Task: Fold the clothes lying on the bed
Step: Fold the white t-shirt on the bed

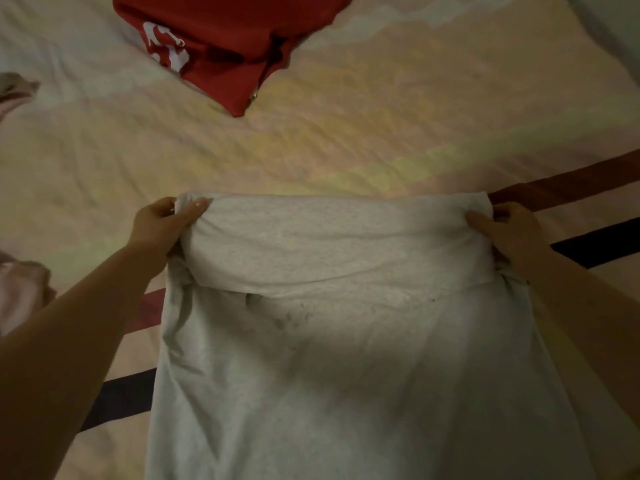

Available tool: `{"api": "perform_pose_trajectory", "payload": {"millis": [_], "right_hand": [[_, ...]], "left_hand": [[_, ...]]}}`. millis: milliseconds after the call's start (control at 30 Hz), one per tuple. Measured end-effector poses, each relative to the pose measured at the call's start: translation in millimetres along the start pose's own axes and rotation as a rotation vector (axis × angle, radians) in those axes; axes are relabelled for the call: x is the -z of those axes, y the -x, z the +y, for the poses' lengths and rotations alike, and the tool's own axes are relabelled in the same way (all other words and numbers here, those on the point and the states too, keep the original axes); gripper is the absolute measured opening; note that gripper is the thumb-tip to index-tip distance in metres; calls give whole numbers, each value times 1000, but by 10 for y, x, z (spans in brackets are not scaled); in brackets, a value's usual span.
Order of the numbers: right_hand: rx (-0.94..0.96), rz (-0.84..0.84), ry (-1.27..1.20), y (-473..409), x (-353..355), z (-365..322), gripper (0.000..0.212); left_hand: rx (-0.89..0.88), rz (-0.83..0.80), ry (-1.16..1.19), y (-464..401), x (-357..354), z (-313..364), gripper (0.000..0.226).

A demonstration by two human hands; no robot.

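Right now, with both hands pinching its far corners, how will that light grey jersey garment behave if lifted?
Probably floppy: the light grey jersey garment already sags and creases between the left hand and right hand. Likely light, since fingertip pinches seem to hold it. Its folded-over top flap could slip open if lifted unevenly.

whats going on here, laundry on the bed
A person is folding a light grey garment on the bed. The left hand and right hand each pinch a far corner, with the top part doubled over toward the person. A red garment lies further back, apparently already folded.
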State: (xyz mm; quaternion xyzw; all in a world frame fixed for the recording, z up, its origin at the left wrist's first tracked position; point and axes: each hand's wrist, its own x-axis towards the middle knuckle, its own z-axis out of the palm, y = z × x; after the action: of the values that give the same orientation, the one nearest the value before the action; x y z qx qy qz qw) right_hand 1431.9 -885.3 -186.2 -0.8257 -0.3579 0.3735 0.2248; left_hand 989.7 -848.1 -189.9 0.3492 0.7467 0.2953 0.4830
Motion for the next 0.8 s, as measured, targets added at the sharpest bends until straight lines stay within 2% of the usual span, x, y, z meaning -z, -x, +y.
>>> {"api": "perform_pose_trajectory", "payload": {"millis": [100,133,233,367,433,500,567,600,667,733,800], "right_hand": [[-33,-64,-131,-52,49,-70,47],[-39,-61,-178,-81,51,-102,44],[-22,5,-220,-147,36,-200,37],[25,92,-252,-266,47,-254,37],[84,166,-72,-319,11,-222,35],[172,294,233,-260,-58,-219,36],[347,362,387,-84,-208,-263,48],[452,345,449,66,-333,-319,55],[627,202,566,323,-649,-359,68],[757,47,659,518,-973,-336,77],[774,-53,792,567,-1141,-244,86]], "left_hand": [[93,-135,63,-5,88,32,35],[85,-148,64,-16,94,58,31],[10,-83,158,-48,51,113,9],[-79,61,201,-116,-39,88,8],[-172,150,-10,-164,-113,70,23],[-301,260,-323,-169,-180,64,51],[-537,285,-579,-68,-287,92,61],[-696,236,-697,14,-383,91,61],[-938,35,-849,223,-644,60,64],[-966,-141,-960,388,-886,-53,71],[-897,-164,-1083,429,-986,-196,81]]}}
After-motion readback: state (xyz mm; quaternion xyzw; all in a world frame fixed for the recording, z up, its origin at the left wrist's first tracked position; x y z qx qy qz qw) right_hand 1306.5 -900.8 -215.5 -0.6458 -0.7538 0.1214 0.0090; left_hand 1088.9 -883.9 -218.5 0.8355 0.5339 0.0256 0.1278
